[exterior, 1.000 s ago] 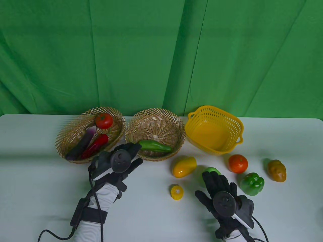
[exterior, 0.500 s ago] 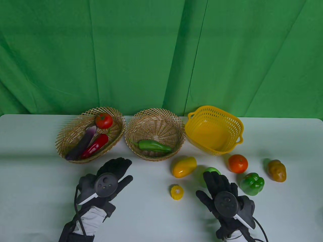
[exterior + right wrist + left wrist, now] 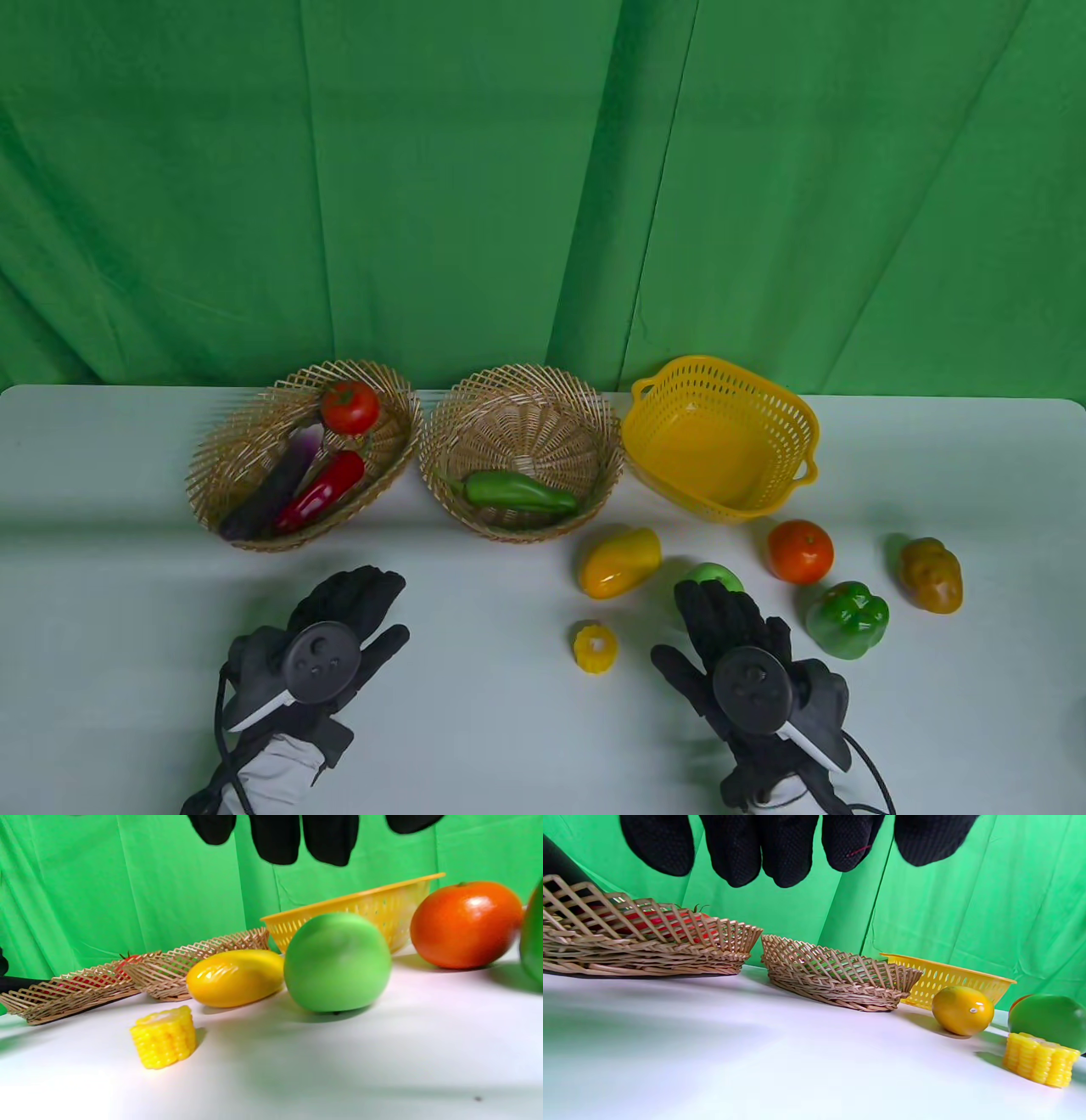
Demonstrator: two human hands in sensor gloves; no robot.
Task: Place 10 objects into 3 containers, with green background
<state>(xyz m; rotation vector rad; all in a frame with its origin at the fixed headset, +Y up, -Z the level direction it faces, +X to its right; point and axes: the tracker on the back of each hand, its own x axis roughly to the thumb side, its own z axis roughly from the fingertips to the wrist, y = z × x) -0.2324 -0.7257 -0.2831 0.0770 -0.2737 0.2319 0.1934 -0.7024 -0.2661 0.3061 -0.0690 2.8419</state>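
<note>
Three containers stand in a row: a left wicker basket [image 3: 222,458] holding a tomato [image 3: 349,407], an eggplant [image 3: 276,490] and a red pepper [image 3: 321,491]; a middle wicker basket [image 3: 522,399] holding a green pepper [image 3: 517,491]; an empty yellow plastic basket [image 3: 721,437]. Loose on the table lie a mango [image 3: 619,560], a corn piece [image 3: 595,647], a green apple [image 3: 715,575], an orange [image 3: 800,551], a green bell pepper [image 3: 848,619] and a potato [image 3: 931,574]. My left hand [image 3: 352,607] is open and empty, below the left basket. My right hand [image 3: 721,607] is open, fingers just short of the green apple [image 3: 337,961].
A green cloth backdrop hangs behind the white table [image 3: 110,526]. The table's back edge runs just behind the baskets. The corn piece [image 3: 164,1036] and mango [image 3: 235,977] lie left of my right hand.
My left hand has drawn back from the middle basket toward the near edge, leaving the green pepper in it. My right hand has barely moved.
</note>
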